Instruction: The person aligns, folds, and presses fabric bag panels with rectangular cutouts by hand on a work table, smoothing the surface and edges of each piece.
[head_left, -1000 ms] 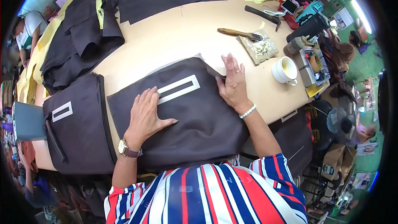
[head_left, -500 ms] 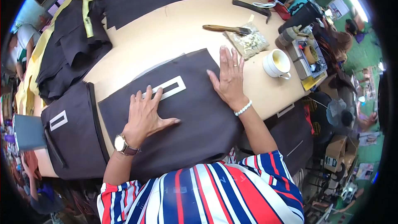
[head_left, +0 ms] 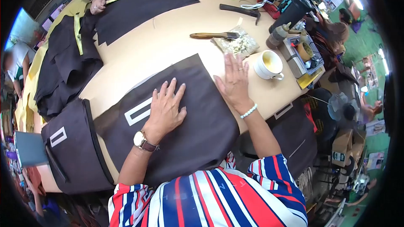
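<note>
A large dark fabric piece (head_left: 202, 122) lies flat on the pale table (head_left: 130, 38) in front of me. My left hand (head_left: 167, 107) rests spread on it, palm down, partly covering a white rectangular frame (head_left: 136, 114) on the fabric. My right hand (head_left: 235, 82) lies with fingers extended at the fabric's right edge, the thumb near that edge and the fingers over the table. Neither hand grips anything. To the left is a stack of dark pieces (head_left: 78, 143) with a smaller white frame (head_left: 58, 136) on top.
Beyond my right hand are a white cup (head_left: 268, 65), a brush (head_left: 213, 35), a glue-smeared pad (head_left: 242, 45), a hammer (head_left: 240, 10), a bottle (head_left: 277, 36) and a tray of supplies (head_left: 294, 59). Dark fabric (head_left: 143, 8) lies at the back, near a co-worker's hands (head_left: 97, 5).
My left hand has slid right and up across the fabric, uncovering the left end of the white frame. The fabric's top corner now lies flat. The camera view has shifted, showing more of the co-worker.
</note>
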`<state>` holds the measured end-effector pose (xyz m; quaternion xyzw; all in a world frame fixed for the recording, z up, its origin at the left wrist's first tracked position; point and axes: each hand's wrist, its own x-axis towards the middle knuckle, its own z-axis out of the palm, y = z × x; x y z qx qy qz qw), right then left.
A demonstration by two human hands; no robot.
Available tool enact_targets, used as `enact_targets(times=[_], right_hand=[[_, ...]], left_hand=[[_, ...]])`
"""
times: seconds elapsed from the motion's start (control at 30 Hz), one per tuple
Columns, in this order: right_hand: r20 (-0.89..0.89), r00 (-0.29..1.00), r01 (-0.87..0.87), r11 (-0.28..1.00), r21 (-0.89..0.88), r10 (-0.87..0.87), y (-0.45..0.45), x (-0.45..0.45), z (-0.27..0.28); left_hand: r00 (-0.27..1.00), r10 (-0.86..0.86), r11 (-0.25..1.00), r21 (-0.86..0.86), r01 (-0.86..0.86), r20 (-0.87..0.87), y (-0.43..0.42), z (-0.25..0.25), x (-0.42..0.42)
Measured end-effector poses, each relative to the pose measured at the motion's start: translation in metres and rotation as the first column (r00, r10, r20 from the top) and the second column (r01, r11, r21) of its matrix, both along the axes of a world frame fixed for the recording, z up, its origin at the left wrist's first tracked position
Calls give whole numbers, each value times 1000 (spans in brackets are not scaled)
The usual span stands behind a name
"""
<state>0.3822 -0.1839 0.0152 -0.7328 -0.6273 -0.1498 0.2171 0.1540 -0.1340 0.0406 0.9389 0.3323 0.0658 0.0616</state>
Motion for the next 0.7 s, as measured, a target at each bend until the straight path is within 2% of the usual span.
enact_targets(times=[0.2,0.33,0.53,0.57,0.67,0.7], right_hand=[[-140,980,-150,987,-53,142,-16,-26,10],[-130,985,-130,984,-119,115,-26,-21,7],[-81,994,-85,993,-84,78,-10,-4,18],[-55,997,-56,998,-27,55,2,9,10],[-143,977,156,988,-15,-157,41,45,11],[-170,961,219,976,-22,-219,51,54,13]], left_hand=[[1000,15,999,-48,-15,3,-1,-8,12],[1000,30,996,-84,-30,2,-2,-7,13],[1000,17,998,-56,-17,4,0,-11,11],[1000,16,999,-51,-16,-7,0,-11,13],[998,21,989,-145,-29,-56,3,2,17],[1000,10,992,-127,-14,-26,6,1,19]])
